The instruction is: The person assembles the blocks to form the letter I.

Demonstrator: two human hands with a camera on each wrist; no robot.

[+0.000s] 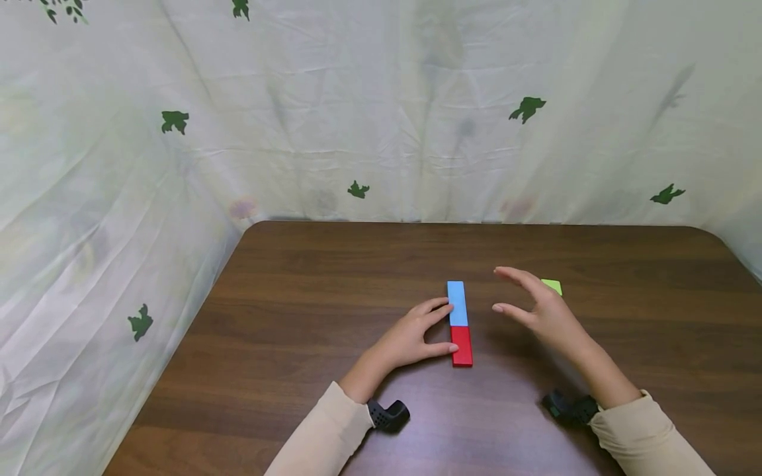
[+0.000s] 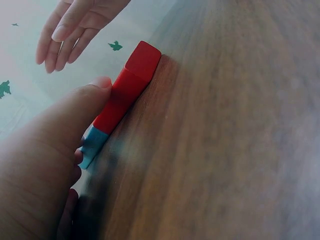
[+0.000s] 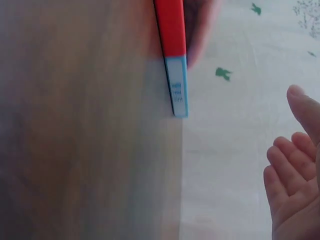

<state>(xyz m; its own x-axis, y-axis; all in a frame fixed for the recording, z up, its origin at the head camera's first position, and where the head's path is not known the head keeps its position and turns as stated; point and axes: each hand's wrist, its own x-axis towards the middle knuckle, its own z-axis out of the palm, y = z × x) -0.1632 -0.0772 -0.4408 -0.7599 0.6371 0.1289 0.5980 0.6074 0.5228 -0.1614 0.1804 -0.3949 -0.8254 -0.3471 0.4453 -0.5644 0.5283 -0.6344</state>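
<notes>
A blue block [image 1: 457,297] and a red block [image 1: 463,350] lie end to end on the table, forming one straight bar with the red end nearer to me. My left hand [image 1: 411,337] comes from the left with its fingers extended. Its fingertips touch the blue block's left edge while the thumb rests at the red block. To the right of the bar, my right hand [image 1: 550,320] hovers with thumb and fingers spread and nothing between them. A light green block [image 1: 552,285] shows partly from behind this hand. Printed marks appear on the blue block's side [image 3: 177,90] in the right wrist view.
The brown wooden table [image 1: 286,297] has rounded far corners. A pale curtain [image 1: 393,119] with green leaf shapes hangs behind it and along the left. Each wrist wears a dark strap device, such as the left wrist's camera [image 1: 389,416].
</notes>
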